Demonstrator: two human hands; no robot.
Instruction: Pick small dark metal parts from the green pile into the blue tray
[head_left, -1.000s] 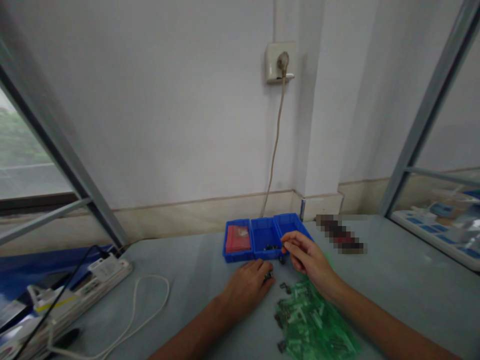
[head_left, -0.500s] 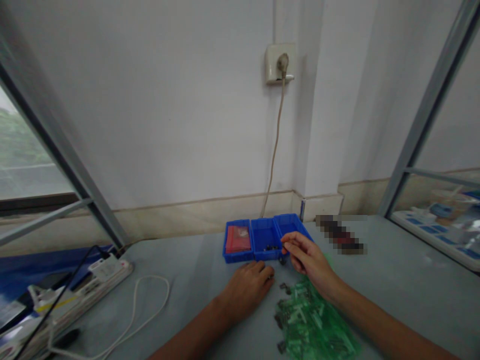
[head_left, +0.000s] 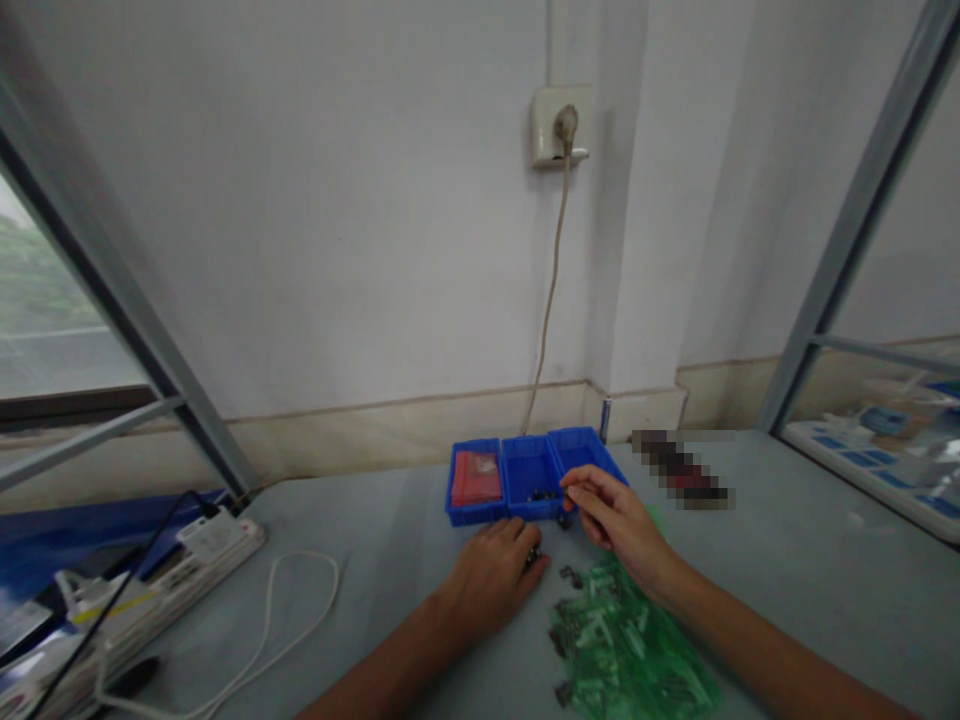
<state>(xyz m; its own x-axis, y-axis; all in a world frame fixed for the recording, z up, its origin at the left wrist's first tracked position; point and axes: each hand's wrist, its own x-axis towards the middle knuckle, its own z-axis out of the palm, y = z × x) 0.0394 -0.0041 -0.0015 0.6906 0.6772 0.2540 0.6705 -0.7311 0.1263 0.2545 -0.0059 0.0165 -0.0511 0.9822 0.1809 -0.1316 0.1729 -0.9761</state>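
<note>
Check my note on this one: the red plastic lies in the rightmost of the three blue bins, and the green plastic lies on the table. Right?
Not quite: the head view shows the red plastic in the leftmost blue bin. The green plastic does lie on the table.

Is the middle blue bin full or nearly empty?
Nearly empty: the middle blue bin shows only a few small dark parts at its near end, blue floor visible beyond.

Three blue trays [head_left: 529,466], one wall socket [head_left: 542,130] holding one plug [head_left: 568,122], two slanting metal posts [head_left: 844,220], one desk [head_left: 390,520]. Small metal parts [head_left: 541,495] in the middle tray are too tiny to count; the green plastic [head_left: 637,655]: one bag or several, unclear.
</note>
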